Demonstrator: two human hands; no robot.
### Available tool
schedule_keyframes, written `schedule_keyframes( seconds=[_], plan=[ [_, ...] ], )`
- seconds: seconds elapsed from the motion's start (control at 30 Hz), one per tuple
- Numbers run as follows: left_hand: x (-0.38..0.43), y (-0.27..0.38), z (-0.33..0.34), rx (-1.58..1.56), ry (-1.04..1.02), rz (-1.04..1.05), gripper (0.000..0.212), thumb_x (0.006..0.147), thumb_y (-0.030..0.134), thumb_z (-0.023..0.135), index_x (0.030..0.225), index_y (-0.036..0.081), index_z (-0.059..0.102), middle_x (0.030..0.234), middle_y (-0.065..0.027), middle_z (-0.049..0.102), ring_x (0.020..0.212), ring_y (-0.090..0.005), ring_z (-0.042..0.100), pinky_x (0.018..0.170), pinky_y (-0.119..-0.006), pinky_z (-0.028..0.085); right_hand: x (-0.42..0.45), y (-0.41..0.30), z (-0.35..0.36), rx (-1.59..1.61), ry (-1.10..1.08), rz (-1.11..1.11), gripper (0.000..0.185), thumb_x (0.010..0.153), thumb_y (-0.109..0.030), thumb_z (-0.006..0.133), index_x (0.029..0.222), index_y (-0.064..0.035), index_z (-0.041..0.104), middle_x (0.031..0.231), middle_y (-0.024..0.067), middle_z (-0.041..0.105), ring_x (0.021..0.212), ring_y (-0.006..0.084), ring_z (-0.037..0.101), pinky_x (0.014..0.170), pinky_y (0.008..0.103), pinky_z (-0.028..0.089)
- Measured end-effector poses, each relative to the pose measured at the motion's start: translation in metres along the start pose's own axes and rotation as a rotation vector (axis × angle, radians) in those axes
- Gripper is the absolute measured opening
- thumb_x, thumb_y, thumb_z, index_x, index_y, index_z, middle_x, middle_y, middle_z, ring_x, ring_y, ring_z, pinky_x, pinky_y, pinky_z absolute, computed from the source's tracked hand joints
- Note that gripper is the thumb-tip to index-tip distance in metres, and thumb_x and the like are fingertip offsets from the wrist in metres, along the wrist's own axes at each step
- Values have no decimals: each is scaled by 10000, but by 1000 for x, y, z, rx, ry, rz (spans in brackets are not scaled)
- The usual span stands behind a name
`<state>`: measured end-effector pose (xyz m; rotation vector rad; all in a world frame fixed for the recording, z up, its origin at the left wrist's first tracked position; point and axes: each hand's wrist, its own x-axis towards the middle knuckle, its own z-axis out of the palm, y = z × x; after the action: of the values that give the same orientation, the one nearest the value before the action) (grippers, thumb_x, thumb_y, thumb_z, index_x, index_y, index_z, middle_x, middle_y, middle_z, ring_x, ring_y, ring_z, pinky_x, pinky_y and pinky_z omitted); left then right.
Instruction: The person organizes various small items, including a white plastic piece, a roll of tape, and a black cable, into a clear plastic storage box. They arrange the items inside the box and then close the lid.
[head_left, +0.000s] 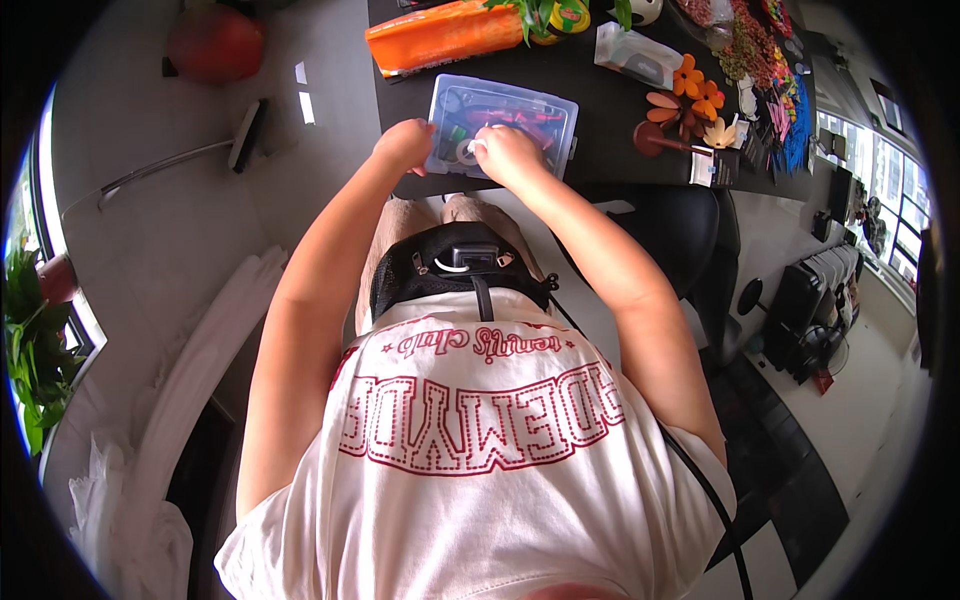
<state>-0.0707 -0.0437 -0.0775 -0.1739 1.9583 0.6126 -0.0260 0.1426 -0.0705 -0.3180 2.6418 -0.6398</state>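
A clear plastic storage box (504, 94) with its lid on lies at the table's near edge. Through the lid show red, green and other small items, plus a pale ring. My left hand (407, 144) grips the box's left side, its fingertips partly hidden by the hand itself. Over the lid, toward the box's near right, my right hand (511, 156) is closed on a small white wad (478, 144), tissue or cloth. Whether that wad presses on the lid is hard to tell.
Behind the box on the dark table (600, 105) lies an orange package (446, 34). To the right are a pale carton (637, 54), orange flower-shaped pieces (697, 86), a dark red round-headed item (651, 140) and several colourful craft bundles. A black chair (652, 232) stands close at right.
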Motion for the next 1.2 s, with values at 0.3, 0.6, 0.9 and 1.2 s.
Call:
schedule_keyframes(
  seconds=[0.3,0.6,0.9,1.2],
  plan=[
    [2,-7,1,-12,13,-8,387,989,323,336,1095,35,570,671,-131,666,565,-219,666,539,-338,530,-1,-24,7,-112,-51,-131,174,787,-195,577,799,-38,650,790,146,663,762,307,668,677,417,539],
    [4,4,1,-15,-11,17,387,975,285,334,987,-2,592,641,-129,649,513,-215,650,493,-325,527,-3,-26,5,36,-131,-24,177,785,-196,572,820,-33,633,847,173,655,818,360,640,723,460,517],
    [-4,-1,-4,-285,-26,7,427,983,358,330,966,4,568,668,-122,644,513,-229,653,435,-335,520,19,-21,7,560,-317,7,225,815,-241,609,882,-37,677,784,146,669,724,275,654,662,367,512],
    [2,5,5,-234,-74,-25,389,965,379,368,1141,72,528,798,-144,660,583,-256,676,479,-335,545,-21,29,-54,1911,-469,411,283,930,-18,427,1166,-136,530,924,46,536,626,43,422,433,132,273]
  ],
)
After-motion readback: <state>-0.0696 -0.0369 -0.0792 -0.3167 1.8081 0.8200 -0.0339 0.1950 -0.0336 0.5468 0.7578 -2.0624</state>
